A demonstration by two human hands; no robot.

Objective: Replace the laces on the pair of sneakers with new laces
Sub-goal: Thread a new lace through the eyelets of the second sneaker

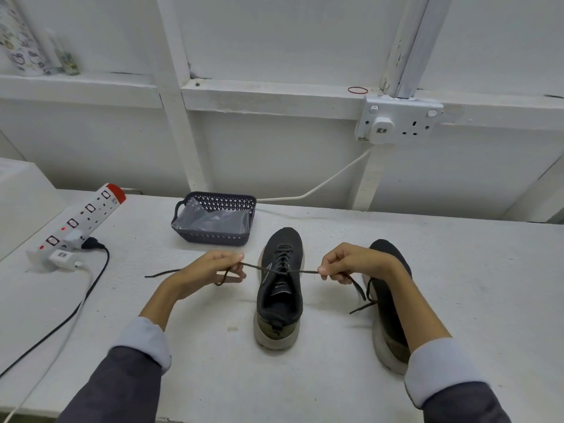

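Observation:
A black sneaker (279,297) with a pale sole stands in the middle of the white table, toe pointing away, laced with a dark lace (300,272). The lace's two ends are pulled taut sideways, level with the upper eyelets. My left hand (210,270) pinches the left end, whose tail trails off to the left on the table. My right hand (354,264) pinches the right end; its tail hangs down below the fist. A second black sneaker (387,325) stands to the right, partly hidden behind my right forearm.
A dark plastic basket (244,236) holding a clear plastic bag sits just behind the sneakers. A white power strip (79,222) with plugs and cables lies at the left. A wall socket (399,120) and its cable are behind the table.

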